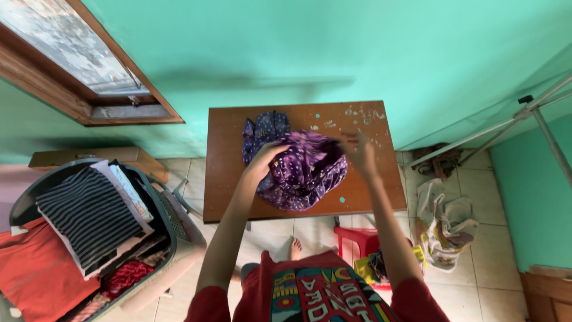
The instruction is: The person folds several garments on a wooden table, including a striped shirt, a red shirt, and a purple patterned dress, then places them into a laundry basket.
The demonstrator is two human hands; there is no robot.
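Your two hands sit on opposite flanks of the purple patterned garment [301,170], which lies bunched in a loose mound on the brown wooden table [223,179] — roughly in the middle of the top, a little toward the wall. Your left hand [265,156] rests on the mound's left shoulder, fingers curled down into the cloth; it looks closed on a fold, though the fingertips are buried and you cannot see how firmly. Your right hand [359,150] is at the upper right edge, fingers drawn together where the fabric's rim comes up — it appears to pinch that edge, but motion blur keeps this from being certain.

The relation that matters: the bulk of the garment lies between your hands and slightly nearer to you than either of them, sagging toward the table's near edge. Its long axis runs from upper left — where a flap trails out toward the wall — down to lower right. Your left hand is the nearer one to that trailing flap; your right is nearer to the raised rim.

A laundry basket [173,238] with a striped folded shirt [89,214] stands on the floor to your left, well apart from the table.
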